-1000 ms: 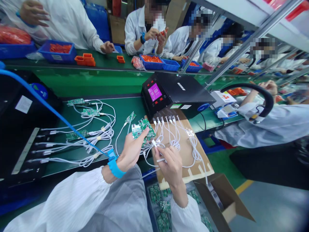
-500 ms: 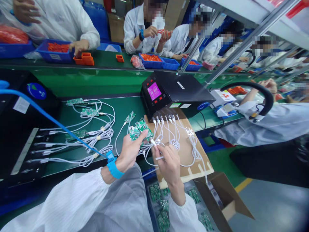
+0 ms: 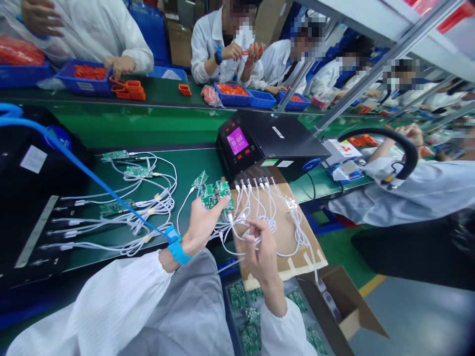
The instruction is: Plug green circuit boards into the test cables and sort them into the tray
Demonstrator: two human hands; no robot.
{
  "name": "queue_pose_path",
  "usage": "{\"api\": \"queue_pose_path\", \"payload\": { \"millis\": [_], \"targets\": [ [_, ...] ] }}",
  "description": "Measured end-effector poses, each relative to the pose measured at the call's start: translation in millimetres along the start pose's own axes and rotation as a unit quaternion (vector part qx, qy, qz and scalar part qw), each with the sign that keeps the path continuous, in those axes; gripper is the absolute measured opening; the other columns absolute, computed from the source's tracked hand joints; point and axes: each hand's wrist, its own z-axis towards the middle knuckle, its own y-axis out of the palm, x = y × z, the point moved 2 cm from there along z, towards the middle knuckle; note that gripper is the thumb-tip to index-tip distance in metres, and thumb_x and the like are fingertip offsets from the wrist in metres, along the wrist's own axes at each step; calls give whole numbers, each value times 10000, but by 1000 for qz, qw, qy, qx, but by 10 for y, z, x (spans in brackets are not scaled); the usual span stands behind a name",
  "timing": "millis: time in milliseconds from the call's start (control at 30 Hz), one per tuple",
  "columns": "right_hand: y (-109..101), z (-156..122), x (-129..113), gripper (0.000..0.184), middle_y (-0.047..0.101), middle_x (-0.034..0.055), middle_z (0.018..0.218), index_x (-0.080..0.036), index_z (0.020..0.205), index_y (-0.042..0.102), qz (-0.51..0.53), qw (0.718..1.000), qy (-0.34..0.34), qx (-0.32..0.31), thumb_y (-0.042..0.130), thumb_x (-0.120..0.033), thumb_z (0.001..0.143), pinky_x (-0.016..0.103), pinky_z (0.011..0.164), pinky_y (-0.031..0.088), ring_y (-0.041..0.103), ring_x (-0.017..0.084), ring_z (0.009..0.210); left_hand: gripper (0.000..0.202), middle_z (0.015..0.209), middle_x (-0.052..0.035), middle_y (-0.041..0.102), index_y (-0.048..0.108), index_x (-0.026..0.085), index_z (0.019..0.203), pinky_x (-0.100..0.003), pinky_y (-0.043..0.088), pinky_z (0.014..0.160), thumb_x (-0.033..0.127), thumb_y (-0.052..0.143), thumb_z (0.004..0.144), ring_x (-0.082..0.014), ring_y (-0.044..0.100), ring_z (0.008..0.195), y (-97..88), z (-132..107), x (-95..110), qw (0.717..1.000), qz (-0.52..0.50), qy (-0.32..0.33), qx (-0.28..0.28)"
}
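Observation:
My left hand [image 3: 202, 223] is closed on a small stack of green circuit boards [image 3: 216, 194], held just above the green bench mat [image 3: 185, 165]. A white cable plug [image 3: 230, 216] sits at the boards' lower edge. My right hand [image 3: 261, 249] hovers just right of them over the cardboard sheet [image 3: 293, 252], fingers curled in a pinch among the white cables [image 3: 260, 205]; what they grip I cannot make out. These cables run from the black tester box [image 3: 274, 143] with a pink screen. A blue wrist strap [image 3: 177, 250] is on my left wrist.
More green boards on white cables [image 3: 138, 172] lie on the mat at left, beside a black device [image 3: 22, 198]. A blue bin of boards [image 3: 248, 316] and an open carton [image 3: 347, 306] sit below. A person's sleeve [image 3: 408, 193] is at right. Co-workers handle orange parts across the belt.
My right hand has drawn back down and right from the boards, leaving the white plug at their edge. My left hand has lifted the boards slightly toward the tester.

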Motion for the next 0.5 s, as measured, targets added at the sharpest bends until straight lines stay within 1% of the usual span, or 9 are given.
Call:
{"api": "queue_pose_path", "payload": {
  "millis": [67, 100, 167, 233, 267, 333, 367, 433, 500],
  "targets": [
    [-40, -4, 64, 215, 563, 6, 793, -237, 1044, 511, 34, 997, 58, 32, 352, -371, 1099, 324, 603, 472, 566, 176, 658, 268, 925, -26, 746, 713, 198, 914, -294, 511, 855, 406, 833, 797, -195, 669, 864, 9, 6, -6, 1000, 17, 20, 5],
    [-57, 15, 84, 211, 537, -11, 755, -247, 1001, 470, 46, 994, 83, 45, 330, -369, 1101, 320, 572, 450, 540, 169, 611, 256, 907, -21, 738, 707, 200, 901, -292, 509, 845, 395, 834, 793, -190, 664, 846, 16, 4, -10, 999, 26, 27, 8],
    [-80, 94, 92, 172, 513, -33, 708, -257, 977, 419, 50, 991, 114, 53, 375, -379, 1091, 320, 542, 417, 508, 161, 553, 262, 873, -12, 722, 707, 199, 920, -294, 507, 836, 360, 849, 770, -183, 656, 817, 37, -8, -20, 998, 46, 34, 18],
    [-88, 205, 70, 169, 531, -37, 697, -252, 1009, 417, 38, 990, 130, 32, 457, -405, 1067, 323, 532, 402, 514, 160, 532, 300, 864, -9, 716, 719, 195, 985, -296, 509, 828, 320, 857, 749, -178, 651, 793, 69, -29, -28, 997, 63, 38, 20],
    [-88, 259, 56, 178, 540, -37, 695, -248, 1019, 426, 30, 990, 136, 18, 471, -415, 1061, 322, 528, 397, 519, 159, 528, 318, 862, -8, 716, 726, 194, 1018, -295, 510, 815, 305, 853, 749, -174, 648, 777, 87, -41, -32, 997, 68, 41, 14],
    [-84, 348, 34, 177, 552, -35, 692, -243, 1016, 454, 13, 990, 138, -1, 447, -411, 1070, 316, 526, 395, 530, 157, 532, 326, 859, -10, 714, 737, 194, 1053, -288, 512, 787, 283, 841, 757, -163, 635, 744, 125, -66, -40, 996, 79, 50, -7],
    [-82, 379, 27, 178, 566, -28, 705, -241, 1004, 471, 7, 991, 132, -1, 433, -400, 1076, 310, 534, 405, 545, 156, 551, 315, 858, -11, 710, 742, 194, 1050, -282, 511, 777, 271, 836, 760, -157, 628, 732, 142, -77, -45, 995, 85, 58, -17],
    [-81, 416, 20, 179, 597, -7, 760, -235, 983, 511, 3, 994, 107, 18, 439, -368, 1080, 296, 562, 442, 582, 153, 618, 297, 868, -11, 704, 746, 193, 1045, -273, 513, 771, 245, 824, 764, -145, 616, 719, 167, -94, -62, 993, 95, 69, -30],
    [-87, 433, 18, 142, 624, 15, 840, -226, 1000, 556, 4, 996, 74, 44, 491, -331, 1070, 283, 612, 491, 622, 152, 708, 306, 890, -11, 699, 739, 189, 1070, -267, 516, 764, 231, 804, 774, -133, 607, 710, 184, -103, -90, 991, 101, 80, -44]
  ]
}}
